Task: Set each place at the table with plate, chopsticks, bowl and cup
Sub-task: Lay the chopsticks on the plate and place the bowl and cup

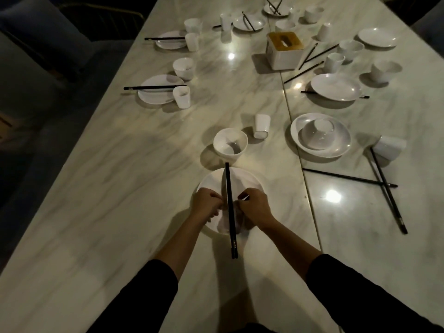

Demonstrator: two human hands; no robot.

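- Both tabletops [120, 188] are glossy, pale, grey-veined marble. A straight seam [300, 152] runs near to far, just right of our work spot.
- The near plate [242, 180] is round, white, glazed and shallow. It sits left of the seam, set in from the near edge.
- The chopsticks [230, 212] are a slim black pair lying side by side across that plate, tips pointing far. The butt ends overhang the plate's near rim.
- Our left hand [206, 200] has curled fingers, with the tips pinching the pair from its left side.
- Our right hand [254, 204] is curled the same way, pinching the pair from the right. Both wrists are over the plate.
- The bowl [230, 144] is white, round and upright, just beyond the plate's far rim and apart from it.
- The cup [262, 124] is white and tapered, to the far right of the bowl. It is not upright, but we can't tell whether it is tipped or inverted.
- Across the seam to the right, a second plate [341, 150] carries an inverted bowl [317, 135].
- Near that plate a cup lies tipped over [390, 146], and loose crossed chopsticks [384, 183] lie on the marble.
- On the far left, the set places [158, 91] hug the left table edge.
- A square tissue box [284, 50] sits at far centre.
- Bare marble lies left of the near plate, out to the left edge.
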